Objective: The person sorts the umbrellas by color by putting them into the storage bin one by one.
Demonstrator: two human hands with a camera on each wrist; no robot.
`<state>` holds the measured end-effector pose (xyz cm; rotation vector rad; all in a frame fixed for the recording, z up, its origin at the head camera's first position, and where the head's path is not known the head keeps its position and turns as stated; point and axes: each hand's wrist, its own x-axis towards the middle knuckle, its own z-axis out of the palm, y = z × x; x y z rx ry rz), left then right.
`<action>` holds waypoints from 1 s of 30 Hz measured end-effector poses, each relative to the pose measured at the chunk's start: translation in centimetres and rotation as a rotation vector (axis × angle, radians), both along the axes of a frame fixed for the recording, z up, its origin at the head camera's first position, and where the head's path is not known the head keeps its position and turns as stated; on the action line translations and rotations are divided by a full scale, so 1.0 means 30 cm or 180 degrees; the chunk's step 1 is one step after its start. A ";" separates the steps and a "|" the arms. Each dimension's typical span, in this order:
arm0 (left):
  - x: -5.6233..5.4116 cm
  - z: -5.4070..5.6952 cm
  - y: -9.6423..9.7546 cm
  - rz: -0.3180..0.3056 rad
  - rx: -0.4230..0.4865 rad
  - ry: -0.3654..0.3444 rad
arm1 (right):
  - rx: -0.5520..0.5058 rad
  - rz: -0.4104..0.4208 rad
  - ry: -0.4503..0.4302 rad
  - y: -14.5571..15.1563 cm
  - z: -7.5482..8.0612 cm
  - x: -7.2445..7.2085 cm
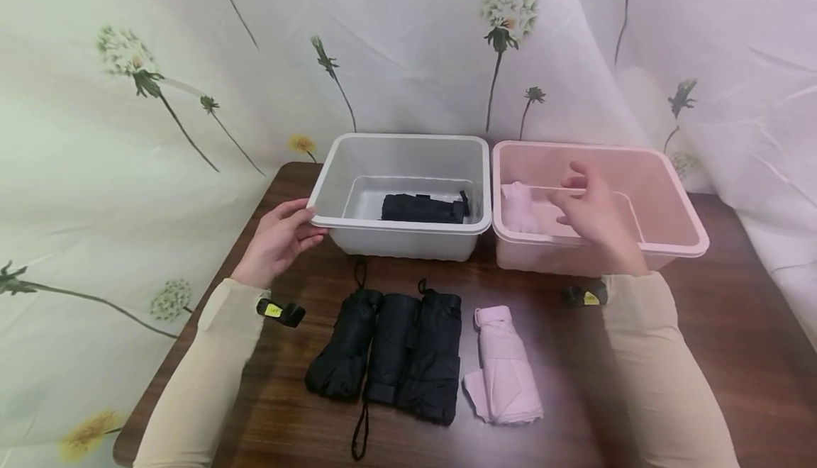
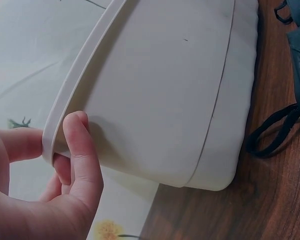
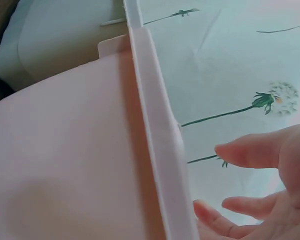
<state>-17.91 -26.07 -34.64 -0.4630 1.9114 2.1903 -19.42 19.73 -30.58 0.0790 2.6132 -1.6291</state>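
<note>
My left hand (image 1: 276,240) grips the near left corner of the white plastic bin (image 1: 408,244), thumb on the rim and fingers under it; the left wrist view shows this pinch up close. A folded black umbrella (image 1: 421,208) lies inside that bin. Over the pink plastic bin (image 1: 664,230) hovers my right hand (image 1: 593,205), fingers spread and loosely bent with nothing in them. Below and left of it, a folded pink umbrella (image 1: 520,207) lies in the pink bin by its left wall, partly hidden by the front rim.
Three folded black umbrellas (image 1: 392,347) with wrist loops lie side by side on the dark wooden table (image 1: 281,397). Right of them is another folded pink umbrella (image 1: 507,369). Behind the bins hangs a white curtain (image 1: 408,42) printed with dandelions.
</note>
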 end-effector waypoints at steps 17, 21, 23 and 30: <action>-0.005 -0.005 0.000 -0.0010 -0.0012 0.0026 | 0.0447 0.0074 0.0656 0.030 0.069 0.156; -0.005 -0.005 -0.001 -0.0016 -0.0014 0.0014 | 0.0408 0.0091 0.0900 0.034 0.090 0.196; -0.006 -0.004 0.000 -0.0018 -0.0035 0.0013 | 0.0385 0.0097 0.0924 0.037 0.097 0.217; -0.002 -0.001 -0.003 -0.0025 0.0081 0.0008 | 0.0362 0.0076 0.1099 0.050 0.125 0.283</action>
